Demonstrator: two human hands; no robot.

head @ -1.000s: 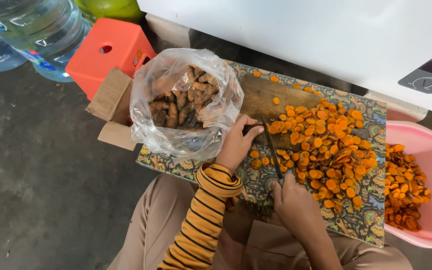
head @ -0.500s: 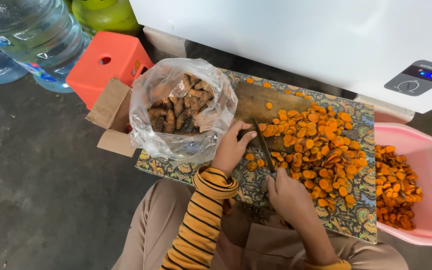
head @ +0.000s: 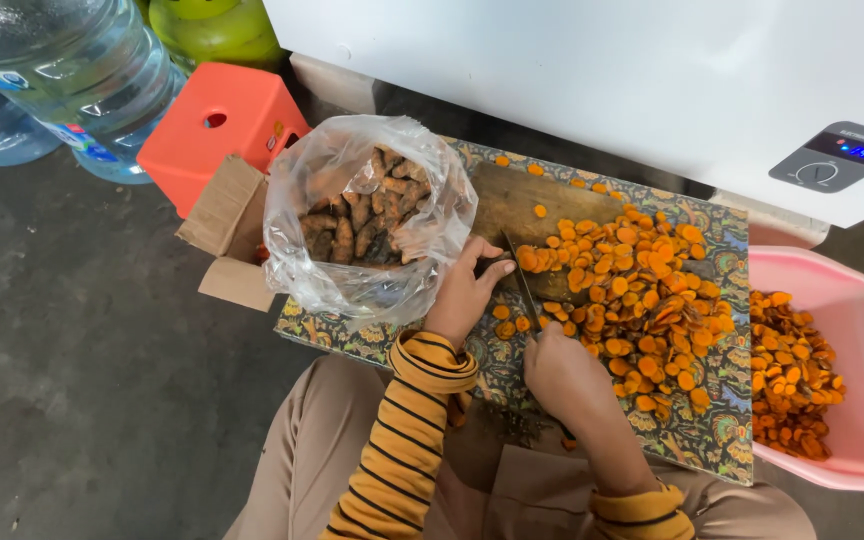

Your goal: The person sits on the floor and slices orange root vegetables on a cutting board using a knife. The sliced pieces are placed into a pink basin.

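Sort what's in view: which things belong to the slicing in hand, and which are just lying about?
In use: knife in right hand; left hand beside the blade; wooden cutting board; orange slices; plastic bag of whole roots; pink tub of slices.

Lying about: orange stool; water jugs; cardboard box; white appliance.

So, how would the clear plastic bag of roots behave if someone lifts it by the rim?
The plastic bag looks thin and crinkled, so it would probably sag and lose shape. The brown roots fill it, so it is likely rather heavy. Its open top might spill pieces if tipped.
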